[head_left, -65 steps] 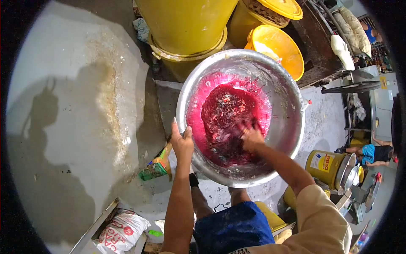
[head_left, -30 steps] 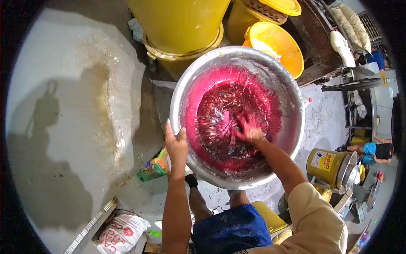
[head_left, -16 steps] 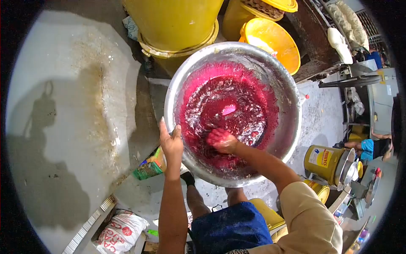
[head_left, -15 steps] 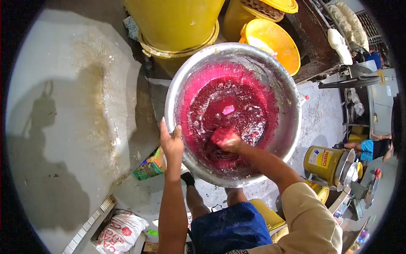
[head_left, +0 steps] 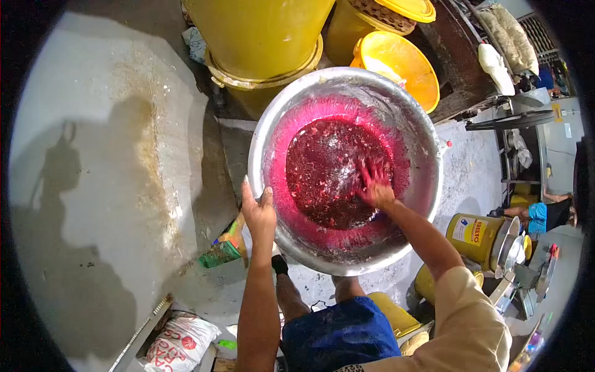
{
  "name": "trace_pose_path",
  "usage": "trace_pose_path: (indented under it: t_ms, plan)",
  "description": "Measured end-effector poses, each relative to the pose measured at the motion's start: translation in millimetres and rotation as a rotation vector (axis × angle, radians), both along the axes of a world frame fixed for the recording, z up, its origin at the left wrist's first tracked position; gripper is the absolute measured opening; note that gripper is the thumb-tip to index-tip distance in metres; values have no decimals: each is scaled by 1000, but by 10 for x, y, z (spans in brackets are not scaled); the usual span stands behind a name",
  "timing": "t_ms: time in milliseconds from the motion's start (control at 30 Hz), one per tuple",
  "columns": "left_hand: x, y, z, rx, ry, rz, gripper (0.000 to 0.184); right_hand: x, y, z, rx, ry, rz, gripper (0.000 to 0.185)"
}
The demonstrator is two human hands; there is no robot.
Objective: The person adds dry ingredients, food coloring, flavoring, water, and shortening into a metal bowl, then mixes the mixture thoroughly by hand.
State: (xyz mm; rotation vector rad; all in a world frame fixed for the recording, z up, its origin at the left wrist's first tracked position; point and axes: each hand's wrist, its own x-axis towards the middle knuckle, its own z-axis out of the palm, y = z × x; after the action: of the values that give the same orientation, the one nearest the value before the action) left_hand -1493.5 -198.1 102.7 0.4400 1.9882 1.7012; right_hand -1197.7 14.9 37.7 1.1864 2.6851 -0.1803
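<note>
A large silver metal bowl (head_left: 424, 186) stands in front of me, its inner wall smeared pink. Dark red liquid with small bits (head_left: 328, 180) fills its middle. My left hand (head_left: 258, 214) grips the bowl's left rim, with the thumb and a finger showing outside the edge. Inside, at the right part of the liquid, is my right hand (head_left: 376, 188), stained red, its fingers spread at the surface and holding nothing visible.
Large yellow buckets (head_left: 260, 37) rise behind the bowl, beside an orange-yellow basin (head_left: 412, 68). A labelled yellow bucket (head_left: 474, 237) stands right. A white sack (head_left: 186, 341) and green dustpan (head_left: 220, 254) are lower left. Another person (head_left: 545, 217) is far right.
My right hand has moved from the lower middle of the liquid to its right side, and its fingers have spread. The pink patch in the middle no longer shows. My left hand stays on the rim.
</note>
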Motion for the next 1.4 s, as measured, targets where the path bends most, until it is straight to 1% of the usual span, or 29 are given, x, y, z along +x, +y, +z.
trace_pose_path:
  t_ms: [33, 67, 133, 167, 233, 267, 333, 367, 433, 500, 567, 600, 667, 733, 767, 800, 833, 900, 933, 967, 1000, 1033, 1067, 1133, 1167, 1233, 1300, 1333, 1400]
  plan:
    - [-11, 7, 56, 3, 21, -7, 59, -79, 189, -236, 222, 81, 29, 82]
    - [-35, 16, 145, -46, 46, -10, 59, -327, 442, -398, -78, -200, -30, 71]
    - [-48, 18, 258, -151, 83, -21, 59, -1031, 613, -661, -383, -384, -131, 53]
    - [-47, -5, 174, -123, 87, -26, 57, -1363, 499, -773, -381, -283, -177, 46]
    - [-37, -14, 147, -120, 56, -31, 57, -1699, 27, -1116, -326, -240, -13, 46]
    - [11, 15, 288, -89, -71, -20, 57, -1766, -229, -1256, -298, -214, 63, 46]
    - [55, -21, 167, -87, -38, -33, 58, -1581, -591, -892, -45, -20, 329, 50]
    - [52, -31, 128, -78, -17, -41, 59, -1389, -778, -403, 185, 142, 519, 55]
    - [63, -27, 164, -101, -26, -23, 59, -835, -930, -89, -82, -28, 651, 63]
    - [70, -24, 188, -138, -26, 0, 57, -293, -777, 342, -292, -193, 658, 63]
    - [118, -27, 377, -208, 11, -5, 58, 174, -363, 349, -367, -232, 430, 66]
    - [154, -80, 404, -228, 61, -12, 58, 238, -72, 320, -316, -293, 348, 68]
    - [185, -148, 338, -223, 145, 11, 60, 79, 487, -331, -11, -165, 239, 70]
    - [180, -160, 383, -211, 48, 13, 61, -562, 705, -833, 11, 143, -269, 56]
    - [178, -152, 383, -203, -3, 18, 62, -993, 720, -790, -139, -111, -345, 41]
    - [181, -137, 333, -220, 9, 38, 63, -1320, 622, -1053, -151, -35, -348, 36]
    - [216, -154, 286, -230, 8, 58, 63, -1534, 446, -1199, -231, -84, -192, 34]
    - [260, -170, 261, -245, 12, 73, 63, -1388, -182, -1349, -425, 95, -203, 35]
    - [275, -195, 274, -240, -12, 52, 62, -1205, -329, -1127, -212, 33, 107, 37]
    - [257, -155, 310, -233, -12, 47, 61, -1016, -479, -920, 154, -49, 416, 44]
    - [253, -126, 357, -230, -17, 44, 61, -827, -632, -703, 535, -64, 626, 54]
    - [253, -96, 411, -228, -24, 45, 60, -594, -574, -590, 338, -120, 661, 57]
    - [239, -35, 531, -183, -103, 41, 58, -344, -513, -516, 135, -175, 689, 60]
    - [218, -88, 494, -200, -40, -3, 58, 166, -395, -462, -290, -280, 730, 67]
    - [201, -99, 431, -206, -4, -17, 58, 392, -36, -800, -367, 34, 719, 68]
    - [174, -110, 361, -206, 34, 17, 57, 88, 479, -953, -396, 272, 403, 65]
    - [156, -95, 388, -212, 5, 27, 57, -793, 348, -149, -489, 164, 85, 68]
    - [148, -124, 320, -138, 13, 18, 58, -1261, 271, 305, -519, 114, -74, 70]
    - [182, -157, 285, -129, -42, 46, 59, -1469, -73, -32, -317, 159, 139, 66]
